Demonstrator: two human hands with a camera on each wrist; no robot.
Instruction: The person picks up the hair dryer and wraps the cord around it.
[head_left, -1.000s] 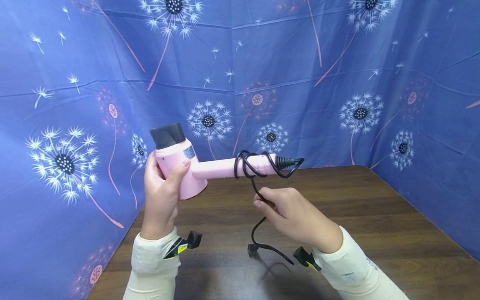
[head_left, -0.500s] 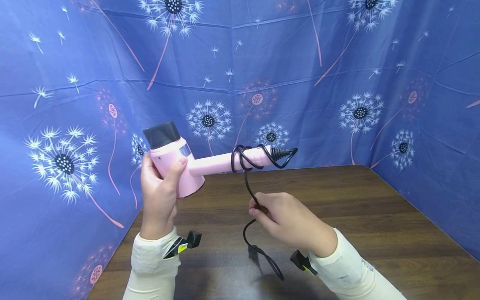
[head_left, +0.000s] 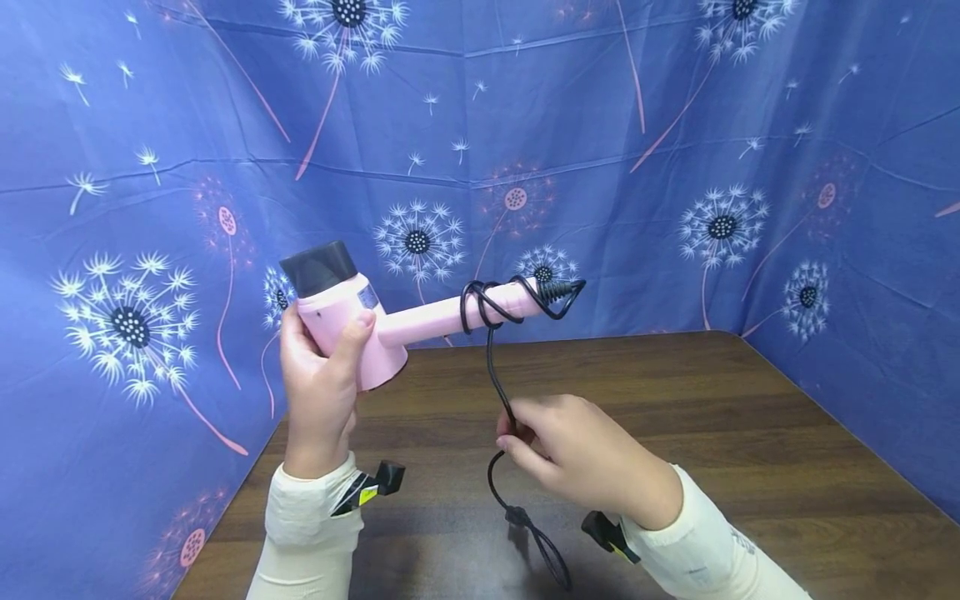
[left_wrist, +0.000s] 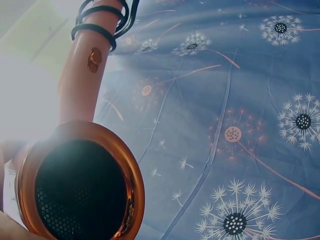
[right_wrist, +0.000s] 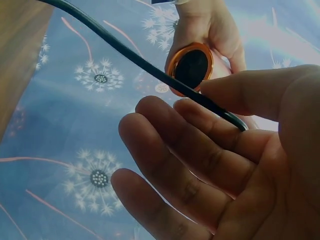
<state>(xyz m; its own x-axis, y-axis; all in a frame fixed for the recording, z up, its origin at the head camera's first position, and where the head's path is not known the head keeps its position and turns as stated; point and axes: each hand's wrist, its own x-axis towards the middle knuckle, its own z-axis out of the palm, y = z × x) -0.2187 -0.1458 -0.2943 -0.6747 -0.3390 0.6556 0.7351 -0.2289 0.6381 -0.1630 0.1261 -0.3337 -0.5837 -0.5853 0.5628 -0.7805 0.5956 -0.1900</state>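
A pink hair dryer (head_left: 423,323) with a black nozzle is held above the table, its handle slanting up to the right. My left hand (head_left: 318,392) grips its barrel, thumb across the near side. In the left wrist view the copper-rimmed rear grille (left_wrist: 82,187) faces the camera. A black power cord (head_left: 492,367) wraps in several loops round the handle's end. Below the handle, my right hand (head_left: 592,454) pinches the cord between thumb and index finger; in the right wrist view the other fingers (right_wrist: 165,150) are loosely bent. The cord's lower part, folded in a loop, dangles beneath this hand.
A brown wooden table (head_left: 720,400) lies under both hands. Blue cloth with a dandelion print (head_left: 600,217) hangs at the back and both sides. Each sleeve carries a small black wrist device (head_left: 388,477).
My right hand has moved slightly left and down, drawing the cord along. The dryer's handle end has tilted up and shifted a little left; my left hand keeps its grip.
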